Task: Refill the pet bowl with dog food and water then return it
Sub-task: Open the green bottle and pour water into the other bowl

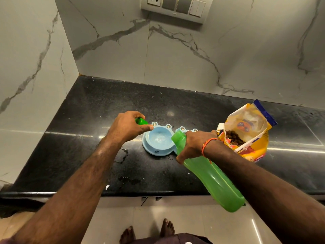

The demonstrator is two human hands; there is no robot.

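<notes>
The black countertop [91, 110] is being bounded by marble walls on the left and far sides, with its near edge running just under the forearms; wide bare room is being left on its far and left parts, while a few wet patches are lying near the front edge. The blue pet bowl [159, 142] is sitting near the middle of the counter, its left basin exposed and its right basin largely being hidden behind the green bottle [209, 173]. The bottle is being gripped around its neck by the right hand [192, 144] and tilted, mouth toward the bowl, base toward the near right. The green cap [141, 121] is being pinched in the closed left hand [127, 126], just left of the bowl's rim. The opened dog food bag [249, 131] is standing just right of the bowl, kibble being visible inside.
</notes>
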